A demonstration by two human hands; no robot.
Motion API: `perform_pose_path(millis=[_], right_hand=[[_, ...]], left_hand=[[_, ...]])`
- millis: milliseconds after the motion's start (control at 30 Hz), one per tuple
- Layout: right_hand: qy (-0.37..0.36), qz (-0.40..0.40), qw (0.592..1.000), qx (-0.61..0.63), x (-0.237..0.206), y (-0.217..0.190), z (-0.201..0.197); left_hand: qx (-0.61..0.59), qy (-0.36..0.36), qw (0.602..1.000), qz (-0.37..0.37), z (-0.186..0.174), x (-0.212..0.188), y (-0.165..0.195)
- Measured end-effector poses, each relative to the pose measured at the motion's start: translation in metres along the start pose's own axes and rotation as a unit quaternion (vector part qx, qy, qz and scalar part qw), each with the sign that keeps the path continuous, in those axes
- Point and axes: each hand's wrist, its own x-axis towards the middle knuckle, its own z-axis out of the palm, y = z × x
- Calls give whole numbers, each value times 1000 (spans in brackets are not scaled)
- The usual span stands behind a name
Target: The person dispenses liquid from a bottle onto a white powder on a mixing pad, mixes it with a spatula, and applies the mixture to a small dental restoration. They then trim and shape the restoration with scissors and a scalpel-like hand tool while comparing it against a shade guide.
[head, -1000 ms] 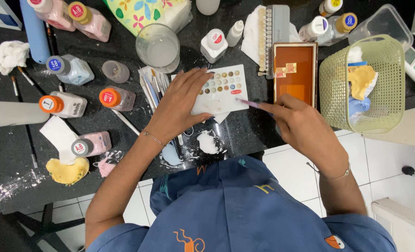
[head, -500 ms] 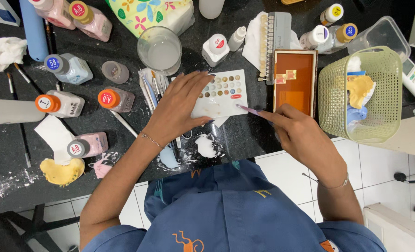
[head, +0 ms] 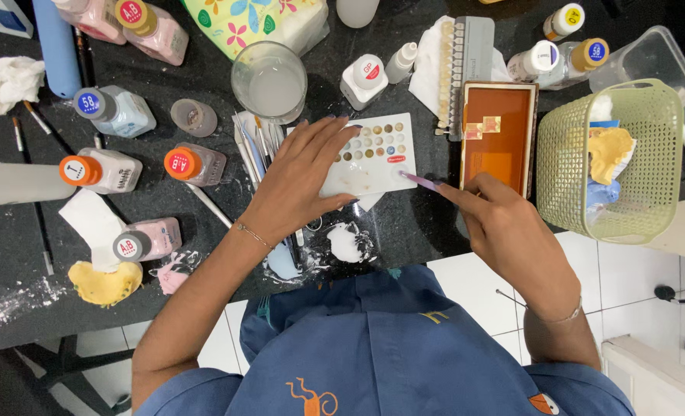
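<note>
The right hand (head: 512, 231) has its grip pinched together on a thin brush (head: 419, 180), whose tip touches the right edge of the white mixing palette (head: 369, 158), while the left hand (head: 300, 181) lies flat with fingers spread, pressing the palette's left part down on the dark bench (head: 19, 300). The palette sits mid-bench, just left of an orange tray (head: 500, 139) and near a clear glass (head: 269, 81) on its far left. I judge the palette light, stiff and prone to slide, so holding it flat suits it; the brush looks slim and light, best pinched near its middle. Counted: one palette, one brush in hand, one glass, one tray, one green basket (head: 666, 154) at the right, and three orange-capped bottles (head: 100, 171) lying at the left
</note>
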Motion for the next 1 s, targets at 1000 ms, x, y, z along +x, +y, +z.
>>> perform_pose_path(millis=[1000], right_hand=[[38,-40,998,-14,-8,7,5]], left_hand=[[5,0,1000,9,-2,-3,1]])
